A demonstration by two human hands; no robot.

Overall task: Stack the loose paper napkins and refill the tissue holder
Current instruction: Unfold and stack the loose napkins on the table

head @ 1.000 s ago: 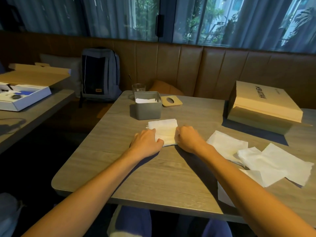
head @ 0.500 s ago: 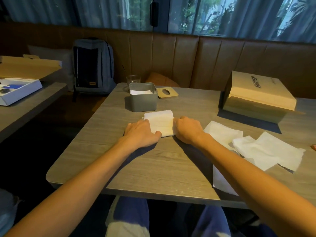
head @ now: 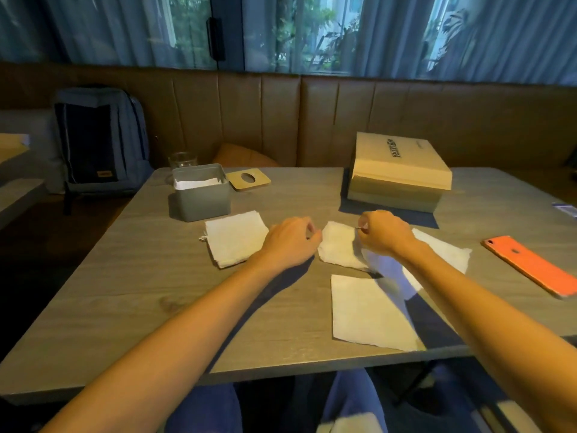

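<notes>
Sideways, blurred lettering on box (head: 400, 170)

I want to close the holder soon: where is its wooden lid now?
The wooden lid lies flat on the table's far side, just right of the grey holder, left of the cardboard box.

Both hands, left hand (head: 292, 240) and right hand (head: 385, 234), curl over a loose napkin (head: 338, 246) beside the stack (head: 235, 237).
</notes>
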